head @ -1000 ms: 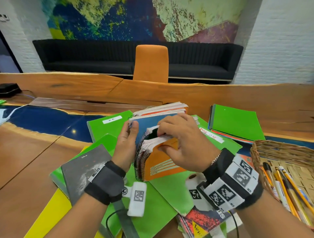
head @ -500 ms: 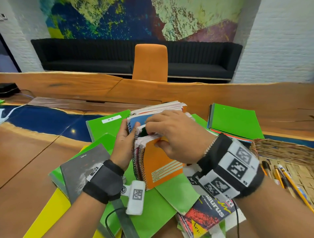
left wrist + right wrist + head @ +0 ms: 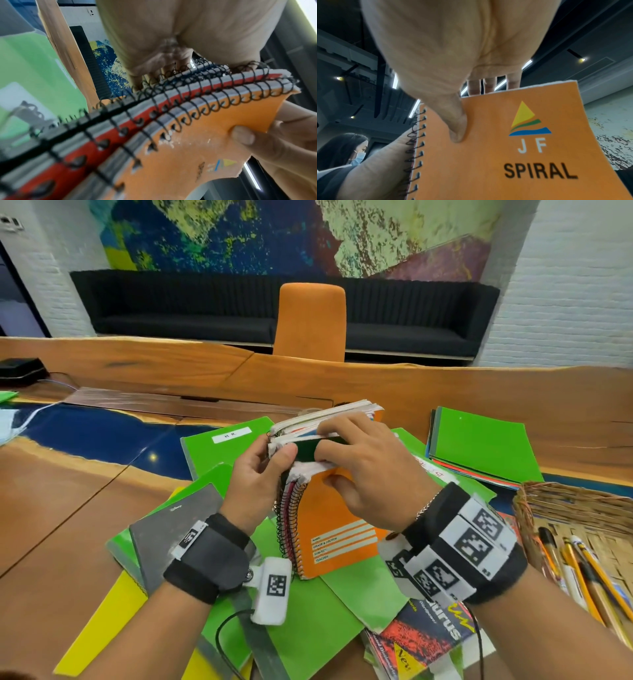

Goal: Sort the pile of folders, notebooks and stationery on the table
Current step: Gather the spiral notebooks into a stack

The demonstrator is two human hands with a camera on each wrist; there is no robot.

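Stack of spiral notebooks [image 3: 329, 508] stands on end atop green folders [image 3: 359, 594] mid-table, orange cover facing the person, wire spines at left w/ long axis running away from the body. Left hand [image 3: 257, 477] clasps the spine side; right hand [image 3: 370, 470] pinches the top edge (thumb on cover), nearer the pencil basket [image 3: 548, 501].

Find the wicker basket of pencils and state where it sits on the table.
In the head view, the wicker basket sits at the table's right edge, beside the right hand and just in front of the separate green folder stack.
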